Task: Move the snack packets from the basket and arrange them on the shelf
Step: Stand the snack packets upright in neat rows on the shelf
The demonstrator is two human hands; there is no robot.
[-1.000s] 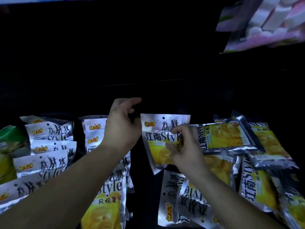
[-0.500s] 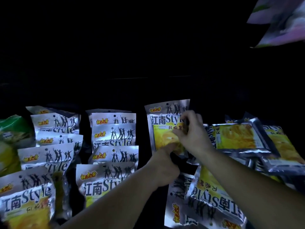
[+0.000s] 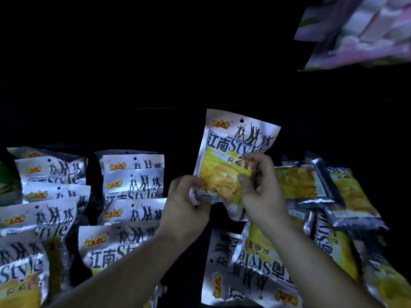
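My left hand [image 3: 185,203] and right hand [image 3: 260,187] both pinch one silver-yellow chip packet [image 3: 231,156], held upright above the dark shelf [image 3: 184,258], between standing packet rows [image 3: 131,192] and loose packets [image 3: 300,183].

Both my forearms reach forward, converging. Left hand [image 3: 184,203] pinches the lower left corner of the snack packet [image 3: 224,152]. Right hand [image 3: 262,190] grips its right edge, thumb in front, fingers curled.

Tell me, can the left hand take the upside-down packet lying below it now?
Probably not yet: the left hand grips the raised packet by its lower corner, so its fingers are occupied. Otherwise the upside-down packet lies near, with nothing between.
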